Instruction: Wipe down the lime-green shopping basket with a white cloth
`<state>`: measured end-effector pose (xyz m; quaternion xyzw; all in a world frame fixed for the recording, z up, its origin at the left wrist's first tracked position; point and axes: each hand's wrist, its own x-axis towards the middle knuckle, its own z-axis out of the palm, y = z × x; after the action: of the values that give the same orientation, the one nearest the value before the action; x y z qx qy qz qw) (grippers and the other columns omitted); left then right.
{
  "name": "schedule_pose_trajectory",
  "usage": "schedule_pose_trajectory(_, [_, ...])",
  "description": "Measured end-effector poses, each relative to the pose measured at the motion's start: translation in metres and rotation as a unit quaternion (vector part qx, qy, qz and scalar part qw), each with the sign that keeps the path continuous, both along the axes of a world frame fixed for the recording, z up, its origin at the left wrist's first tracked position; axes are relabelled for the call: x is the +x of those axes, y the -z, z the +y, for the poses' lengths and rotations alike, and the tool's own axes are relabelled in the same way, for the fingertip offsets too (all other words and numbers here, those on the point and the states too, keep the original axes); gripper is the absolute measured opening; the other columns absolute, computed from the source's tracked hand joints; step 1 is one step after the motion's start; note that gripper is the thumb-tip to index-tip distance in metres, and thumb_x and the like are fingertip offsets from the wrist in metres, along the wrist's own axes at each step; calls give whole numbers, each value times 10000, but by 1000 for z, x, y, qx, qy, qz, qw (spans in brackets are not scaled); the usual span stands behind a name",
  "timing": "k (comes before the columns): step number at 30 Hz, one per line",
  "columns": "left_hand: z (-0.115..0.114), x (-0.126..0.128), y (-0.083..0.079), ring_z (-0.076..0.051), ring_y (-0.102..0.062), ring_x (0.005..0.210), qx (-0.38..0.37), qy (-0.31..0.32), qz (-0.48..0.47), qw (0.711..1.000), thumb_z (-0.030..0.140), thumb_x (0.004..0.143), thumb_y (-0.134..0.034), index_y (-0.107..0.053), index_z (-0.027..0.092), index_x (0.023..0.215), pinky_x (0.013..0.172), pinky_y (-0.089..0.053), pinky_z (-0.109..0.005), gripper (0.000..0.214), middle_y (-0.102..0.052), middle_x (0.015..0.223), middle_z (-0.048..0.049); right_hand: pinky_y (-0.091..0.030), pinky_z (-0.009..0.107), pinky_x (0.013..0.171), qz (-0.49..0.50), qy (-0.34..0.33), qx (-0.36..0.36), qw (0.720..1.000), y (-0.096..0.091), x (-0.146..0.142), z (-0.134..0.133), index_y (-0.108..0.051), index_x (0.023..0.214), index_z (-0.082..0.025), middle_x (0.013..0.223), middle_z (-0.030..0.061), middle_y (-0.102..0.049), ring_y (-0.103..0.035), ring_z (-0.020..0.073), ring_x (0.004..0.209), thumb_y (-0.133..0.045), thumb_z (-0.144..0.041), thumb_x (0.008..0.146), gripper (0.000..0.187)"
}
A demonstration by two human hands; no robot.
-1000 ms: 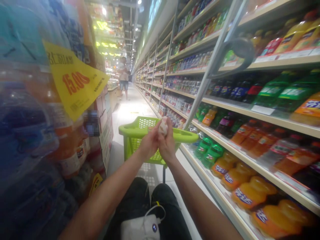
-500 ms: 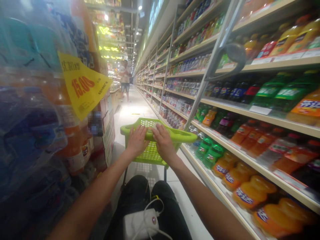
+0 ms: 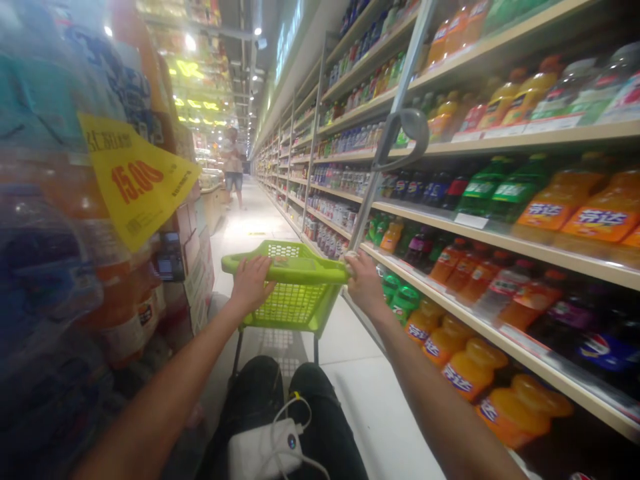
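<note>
A green plastic shopping cart [image 3: 295,310] stands in front of me, with a mesh basket and a thick green handle [image 3: 305,273]. My left hand [image 3: 253,283] is closed over the handle left of its middle, fingers curled over the top. At the handle's right end is my right hand [image 3: 364,280], its fingers closed around the corner. Something small and pale [image 3: 351,255] shows by the right fingertips; I cannot make out what it is. A white power bank [image 3: 265,447] with a white cable lies on my lap.
Shelves of soft drink bottles [image 3: 540,193] line the right side, with a grey looped holder [image 3: 403,140] jutting out from a shelf post. Wrapped bottle stacks with a yellow price sign [image 3: 137,180] crowd the left. A person [image 3: 233,167] stands farther down the tiled aisle [image 3: 253,223].
My right hand has slid from near the handle's middle to its right end. The cart, my left hand and the surroundings have shifted left in view, and more of the right shelves shows.
</note>
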<state>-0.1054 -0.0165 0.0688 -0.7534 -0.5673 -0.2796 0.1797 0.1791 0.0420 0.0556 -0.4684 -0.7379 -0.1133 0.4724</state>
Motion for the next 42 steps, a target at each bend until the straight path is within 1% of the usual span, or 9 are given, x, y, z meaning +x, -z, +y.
schedule_pose_trajectory(4, [-2, 8, -5, -250, -362, 1272, -19, -15, -3, 1000, 311, 786, -480, -421, 172, 1279, 1079, -192, -499, 515, -444, 1365, -96, -384, 479, 998, 32, 9, -9, 999, -5, -2, 0, -562, 1100, -133, 1183, 144, -548, -496, 269, 1135, -419, -47, 630, 499])
schedule_pose_trajectory(8, [-8, 29, -9, -265, -258, 1329, -29, 4, 17, 999, 310, 772, -489, -360, 211, 1326, 1067, -158, -574, 577, -321, 1446, -67, -431, 445, 953, 18, -77, 0, 997, -4, -35, -13, -510, 1142, -139, 1121, 129, -583, -536, 240, 1072, -417, -57, 654, 504])
schedule_pose_trajectory(12, [-10, 39, -5, -252, -282, 1315, -43, 30, 32, 998, 292, 773, -481, -397, 227, 1300, 1070, -142, -581, 538, -383, 1413, -43, -406, 432, 981, -24, -136, 20, 990, -3, -43, -16, -569, 1042, -186, 1164, 100, -564, -501, 221, 1127, -413, -86, 718, 373])
schedule_pose_trajectory(19, [-8, 18, -3, -240, -318, 1292, -25, 45, 14, 999, 248, 740, -503, -431, 230, 1269, 1081, -135, -544, 534, -426, 1383, -53, -379, 463, 1000, 16, -46, -1, 999, 0, 0, -5, -622, 1000, -165, 1149, 111, -582, -509, 257, 1123, -451, -103, 670, 377])
schedule_pose_trajectory(26, [-3, 17, -7, -265, -339, 1275, -24, -6, -8, 1000, 300, 735, -526, -478, 205, 1189, 1071, -114, -585, 466, -471, 1336, -86, -370, 444, 1007, 28, -95, -29, 995, 5, -20, -18, -599, 1111, -165, 1244, 117, -539, -461, 233, 1194, -432, -318, 836, 356])
schedule_pose_trajectory(31, [-2, 30, -8, -286, -312, 1292, -37, -10, 5, 999, 388, 776, -500, -438, 222, 1251, 1049, -114, -631, 507, -418, 1381, -84, -393, 419, 989, 39, -97, -63, 993, -2, -19, -7, -641, 1063, -190, 1206, 86, -584, -526, 216, 1132, -433, -287, 825, 331])
schedule_pose_trajectory(34, [1, 30, -8, -279, -315, 1291, -51, -5, 4, 999, 389, 785, -490, -441, 239, 1261, 1049, -116, -629, 501, -420, 1380, -80, -423, 389, 951, 57, -70, -95, 991, -10, -15, 3, -674, 1003, -182, 1112, 76, -645, -575, 219, 1061, -435, -249, 794, 325])
schedule_pose_trajectory(38, [3, 26, -7, -281, -311, 1293, -60, -4, -1, 998, 373, 767, -513, -443, 238, 1263, 1049, -109, -633, 519, -418, 1382, -77, -493, 307, 743, 85, -22, -164, 982, -21, -15, 14, -702, 944, -189, 810, 47, -716, -648, 196, 775, -449, -269, 778, 313])
schedule_pose_trajectory(42, [4, 21, -6, -281, -307, 1295, -58, 1, -2, 998, 351, 754, -525, -439, 242, 1265, 1050, -105, -635, 529, -420, 1381, -66, -472, 259, 596, 144, -34, -204, 968, -24, -18, 20, -709, 890, -141, 652, 47, -694, -621, 172, 611, -453, -289, 771, 319])
